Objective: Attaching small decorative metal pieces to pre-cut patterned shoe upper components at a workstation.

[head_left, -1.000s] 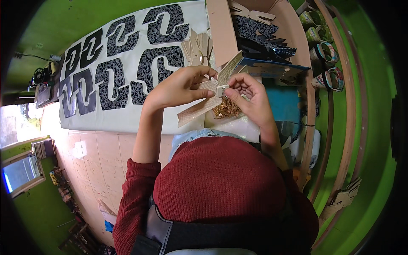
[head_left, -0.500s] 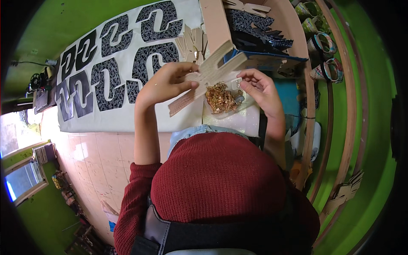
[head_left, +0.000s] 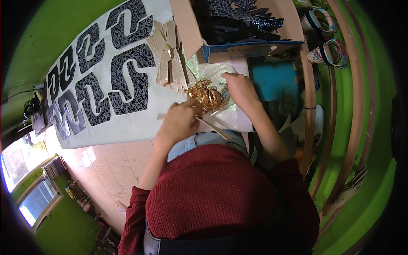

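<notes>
My left hand (head_left: 180, 121) is closed around a pale beige, slotted flat cut-out piece (head_left: 213, 128), whose ends stick out on both sides of the fingers. It is low over the table's near edge, next to a clear plastic container (head_left: 220, 70) heaped with gold metal fasteners (head_left: 206, 96). At the container's far right side, my right hand (head_left: 241, 88) has its fingers closed on the rim. More beige cut-outs (head_left: 169, 55) lie in a fanned stack beyond the container.
Black patterned cut-outs (head_left: 131, 78) with curved slots lie in rows on the white table covering (head_left: 127, 129). A cardboard box (head_left: 250, 49) of dark pieces stands at the far right. Wooden rails (head_left: 309, 106) and woven baskets (head_left: 327, 53) line the right side.
The beige cut-out has come down and nearer me in my left hand. My right hand has shifted to the container's far rim. The view has moved, showing more of the beige stack.
</notes>
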A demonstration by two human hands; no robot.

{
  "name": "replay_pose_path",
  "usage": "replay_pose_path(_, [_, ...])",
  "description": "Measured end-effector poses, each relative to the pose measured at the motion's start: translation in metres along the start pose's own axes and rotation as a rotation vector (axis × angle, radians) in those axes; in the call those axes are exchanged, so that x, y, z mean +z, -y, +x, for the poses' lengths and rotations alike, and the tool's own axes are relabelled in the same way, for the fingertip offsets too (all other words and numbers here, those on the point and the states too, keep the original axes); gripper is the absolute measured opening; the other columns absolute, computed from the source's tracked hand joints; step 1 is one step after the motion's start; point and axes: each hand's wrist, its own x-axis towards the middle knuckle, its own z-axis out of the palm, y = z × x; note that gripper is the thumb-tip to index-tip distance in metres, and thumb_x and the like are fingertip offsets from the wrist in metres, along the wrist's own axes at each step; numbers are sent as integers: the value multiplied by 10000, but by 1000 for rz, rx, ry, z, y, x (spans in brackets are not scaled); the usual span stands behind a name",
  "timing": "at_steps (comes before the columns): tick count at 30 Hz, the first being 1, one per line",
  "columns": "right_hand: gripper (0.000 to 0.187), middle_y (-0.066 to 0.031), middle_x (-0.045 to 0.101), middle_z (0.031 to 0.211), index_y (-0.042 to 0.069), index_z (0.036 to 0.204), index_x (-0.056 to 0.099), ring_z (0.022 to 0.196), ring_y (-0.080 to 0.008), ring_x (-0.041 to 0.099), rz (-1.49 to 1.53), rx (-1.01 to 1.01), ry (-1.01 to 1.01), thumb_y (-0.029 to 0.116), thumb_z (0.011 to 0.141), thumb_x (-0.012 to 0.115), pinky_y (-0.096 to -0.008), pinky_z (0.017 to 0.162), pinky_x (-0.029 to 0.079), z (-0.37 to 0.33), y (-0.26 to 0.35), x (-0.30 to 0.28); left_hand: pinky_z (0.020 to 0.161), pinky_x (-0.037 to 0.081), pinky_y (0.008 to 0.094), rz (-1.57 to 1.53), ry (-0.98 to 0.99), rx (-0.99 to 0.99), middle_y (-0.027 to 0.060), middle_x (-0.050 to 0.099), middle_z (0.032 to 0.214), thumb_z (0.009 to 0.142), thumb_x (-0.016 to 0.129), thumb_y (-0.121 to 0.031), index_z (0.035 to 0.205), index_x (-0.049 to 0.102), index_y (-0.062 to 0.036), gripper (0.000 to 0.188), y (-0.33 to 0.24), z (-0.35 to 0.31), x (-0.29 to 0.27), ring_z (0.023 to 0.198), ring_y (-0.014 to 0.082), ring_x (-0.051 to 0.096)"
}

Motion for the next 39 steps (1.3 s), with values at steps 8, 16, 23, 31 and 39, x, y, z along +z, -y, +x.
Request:
replay_pose_path(8, [216, -96, 619, 935, 99, 968, 637, 860, -290, 603, 7, -178, 222, 92, 765, 563, -393, 738, 486, 23, 3, 14, 802, 451, 367, 152, -85, 170, 65, 526, 1203, 655, 586, -53, 763, 628, -35, 117, -18, 26, 39, 946, 226, 567])
replay_pose_path(16, [174, -102, 628, 869, 72, 895, 610, 851, -277, 605, -91, -228, 176, 85, 721, 621, -385, 713, 483, 27, 7, 28, 803, 444, 352, 184, -29, 43, 52, 530, 1237, 646, 588, -53, 748, 641, -50, 115, -17, 14, 33, 956, 225, 564])
replay_pose_path(23, [149, -171, 628, 759, 30, 819, 613, 790, -309, 624, 99, -188, 194, 9, 702, 522, -408, 675, 482, 24, 7, 33, 800, 427, 337, 136, -95, 15, 27, 528, 1245, 639, 584, -39, 731, 641, -67, 112, -13, 7, 41, 933, 214, 564])
replay_pose_path(31, [151, -131, 629, 845, 39, 885, 624, 770, -294, 615, -146, -197, 61, 42, 748, 561, -387, 705, 484, 21, 5, 24, 806, 421, 340, 88, -129, -19, 9, 543, 1229, 628, 586, -23, 701, 641, -79, 108, -15, 7, 41, 916, 212, 565])
replay_pose_path(39, [157, -85, 647, 836, 12, 939, 623, 666, -118, 586, 479, -41, 54, 112, 820, 600, -259, 619, 471, 17, -4, -16, 790, 439, 368, -24, -103, -30, 25, 584, 1170, 617, 576, -7, 715, 659, -51, 136, -8, 9, 31, 870, 251, 589])
